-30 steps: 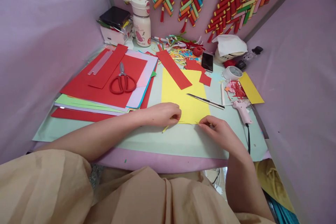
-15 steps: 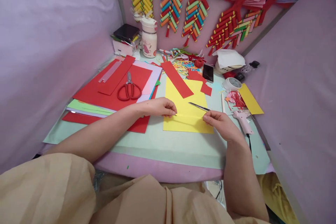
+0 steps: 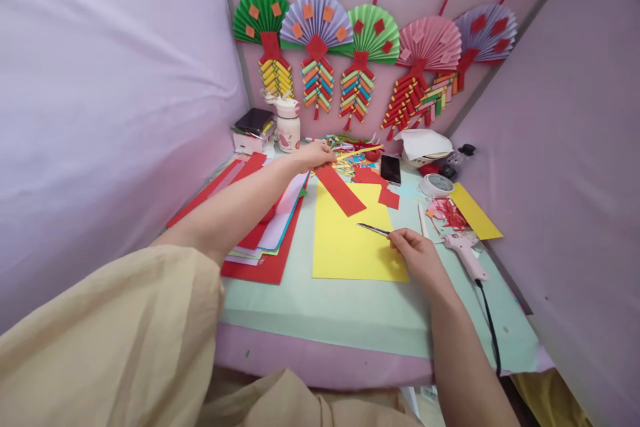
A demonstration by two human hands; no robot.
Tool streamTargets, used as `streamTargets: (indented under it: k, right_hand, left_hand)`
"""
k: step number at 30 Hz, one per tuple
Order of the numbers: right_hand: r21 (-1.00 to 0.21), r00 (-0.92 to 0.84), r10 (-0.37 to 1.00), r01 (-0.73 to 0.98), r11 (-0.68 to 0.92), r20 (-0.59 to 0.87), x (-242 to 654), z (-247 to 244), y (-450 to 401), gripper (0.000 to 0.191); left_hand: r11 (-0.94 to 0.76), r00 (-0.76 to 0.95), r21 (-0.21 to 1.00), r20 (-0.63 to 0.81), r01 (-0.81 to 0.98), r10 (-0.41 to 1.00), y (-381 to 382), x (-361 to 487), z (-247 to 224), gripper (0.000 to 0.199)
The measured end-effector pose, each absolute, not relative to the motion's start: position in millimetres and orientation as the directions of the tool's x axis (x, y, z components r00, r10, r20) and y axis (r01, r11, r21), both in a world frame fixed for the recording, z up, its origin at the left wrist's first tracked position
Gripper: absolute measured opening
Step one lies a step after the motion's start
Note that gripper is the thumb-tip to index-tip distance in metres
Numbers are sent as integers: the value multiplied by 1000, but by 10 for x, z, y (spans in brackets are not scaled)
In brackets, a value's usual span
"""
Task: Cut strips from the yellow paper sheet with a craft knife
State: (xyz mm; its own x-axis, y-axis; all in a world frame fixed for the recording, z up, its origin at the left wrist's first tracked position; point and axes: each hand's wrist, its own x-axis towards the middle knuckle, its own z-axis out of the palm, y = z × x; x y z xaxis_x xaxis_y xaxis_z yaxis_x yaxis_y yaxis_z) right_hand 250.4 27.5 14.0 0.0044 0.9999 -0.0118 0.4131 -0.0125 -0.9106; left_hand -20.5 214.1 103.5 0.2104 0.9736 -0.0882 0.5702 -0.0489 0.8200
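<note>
My left hand (image 3: 317, 156) is stretched to the back of the table with its fingers pinched on a thin yellow paper strip (image 3: 364, 152). The strip points right over a pile of coloured scraps. My right hand (image 3: 414, 248) grips a slim craft knife (image 3: 373, 229), its tip pointing left above a yellow paper sheet (image 3: 355, 250). Across the sheet's upper edge lies a red paper strip (image 3: 341, 191). Left of it, a stack of coloured paper (image 3: 265, 271) is partly hidden by my left arm.
A white bottle (image 3: 289, 128) stands at the back left. Behind the sheet is a phone (image 3: 391, 169); rightward are a roll of tape (image 3: 437, 185), a white pen (image 3: 423, 220) and a glue gun (image 3: 466, 257) with its cord. Paper fan decorations (image 3: 317, 23) hang on the back wall.
My left hand has moved from the yellow sheet to the scrap pile, carrying the yellow strip. My right hand has let go of the strip's end and keeps the knife. The view has tilted up.
</note>
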Motion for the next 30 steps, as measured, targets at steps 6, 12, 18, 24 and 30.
streamTargets:
  k: [6, 12, 18, 24, 30]
  right_hand:
    - [-864, 9, 999, 502, 39, 51, 2480, 70, 282, 38]
    - [-808, 12, 993, 582, 90, 119, 2480, 48, 246, 31]
    - [-784, 23, 988, 611, 109, 155, 2494, 54, 249, 31]
    - [-727, 13, 983, 675, 128, 186, 2455, 189, 456, 28]
    - [-598, -53, 988, 790, 133, 148, 2071, 254, 1058, 42]
  left_hand:
    - [16, 7, 805, -26, 594, 1000, 2578, 21, 1047, 28]
    - [-112, 33, 770, 117, 628, 993, 2274, 30, 969, 65]
    - [-334, 419, 767, 95, 547, 903, 1421, 86, 904, 33]
    - [-545, 566, 433, 92, 718, 819, 679, 266, 399, 21]
    - [-546, 538, 392, 140, 741, 831, 418, 407, 5, 43]
